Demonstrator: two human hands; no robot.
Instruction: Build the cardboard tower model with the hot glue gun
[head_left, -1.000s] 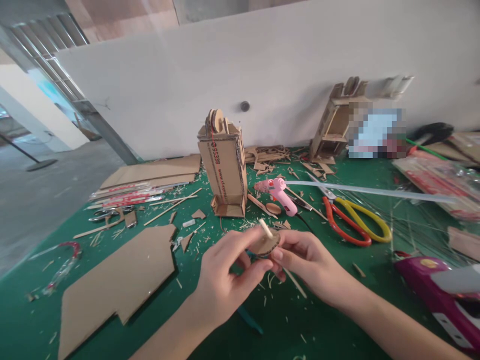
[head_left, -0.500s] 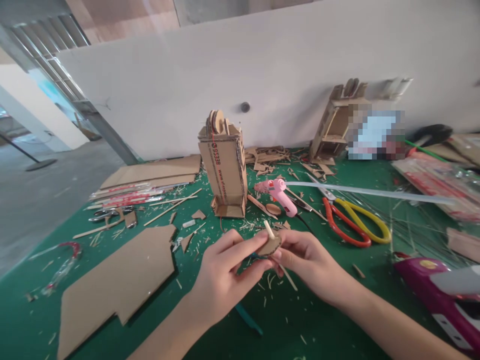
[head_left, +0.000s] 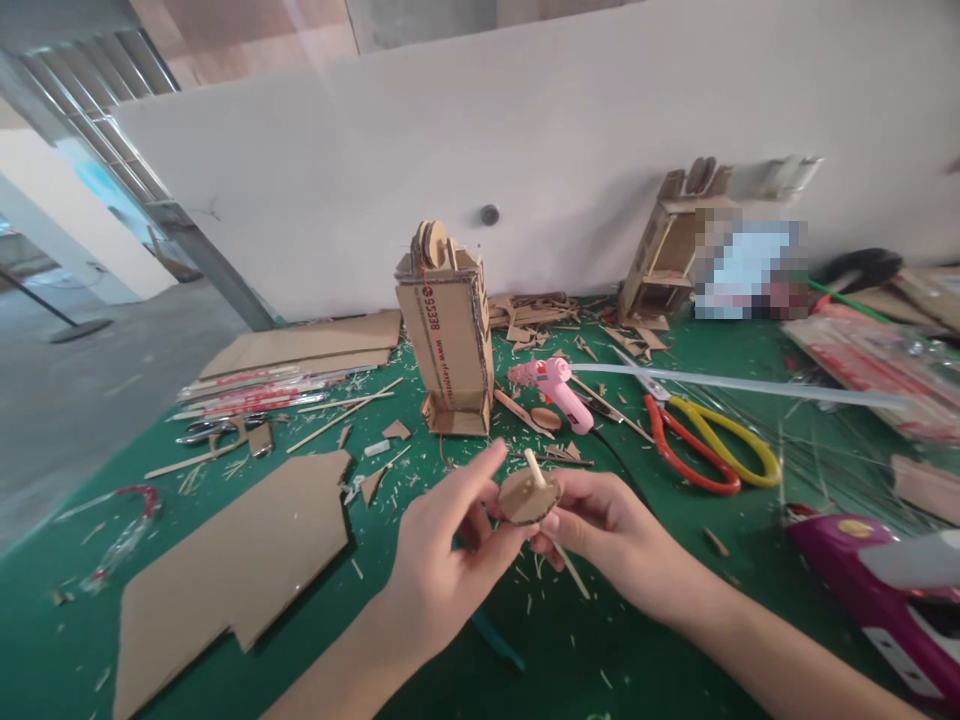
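A round corrugated cardboard disc [head_left: 525,498] is between my hands, above the table. A short pale wooden stick [head_left: 534,468] pokes up through it at a tilt, and a thin stick [head_left: 574,570] slants out below; I cannot tell if they are one piece. My right hand [head_left: 600,510] pinches the disc's right edge, its fingers closed and partly hidden beneath. My left hand [head_left: 450,535] keeps its thumb at the disc's lower edge and other fingers at the left side, its index finger raised off the face.
A cardboard tower [head_left: 450,350] with discs on top stands ahead, beside a pink glue gun [head_left: 559,385]. Scissors [head_left: 690,445] lie right, near a purple tool [head_left: 862,580]. A cut cardboard sheet [head_left: 240,560] is at left. Scraps litter the green table. Another cardboard tower [head_left: 660,250] stands behind.
My left index finger has lifted off the disc, baring more of its face. The disc has tipped slightly toward me and stays in my fingers.
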